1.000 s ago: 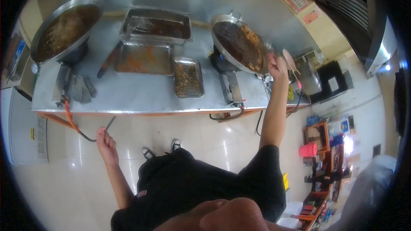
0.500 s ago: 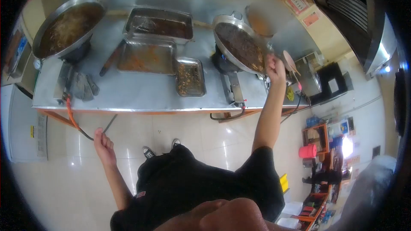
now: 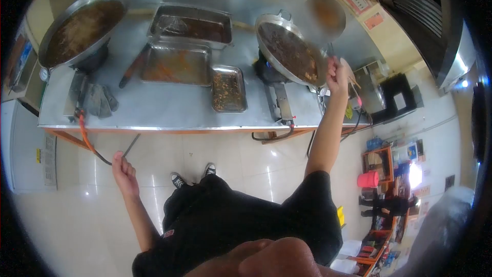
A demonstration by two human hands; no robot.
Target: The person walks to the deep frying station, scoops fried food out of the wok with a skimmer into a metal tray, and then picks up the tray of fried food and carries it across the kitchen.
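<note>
My left hand (image 3: 125,175) is closed round a thin dark rod (image 3: 132,144) in front of the table's edge. My right hand (image 3: 336,75), at the right rim of the right wok (image 3: 289,51), is closed on the handle of a round, blurred strainer (image 3: 327,16). The strainer is up beyond the wok, with something orange-brown in it. Dark liquid fills this wok, with light brown bits near its right side. Below it stands a gas burner (image 3: 279,103).
On the metal table (image 3: 179,118) are a left wok (image 3: 84,31) of bubbling liquid, a deep tray (image 3: 192,26), a shallow tray (image 3: 176,65), a small tray (image 3: 228,90) with bits and a dark-handled tool (image 3: 134,66). A person (image 3: 392,205) stands far right.
My right hand has moved right and slightly up, and the strainer has swung up and to the right, away from the wok. My left hand has barely moved.
</note>
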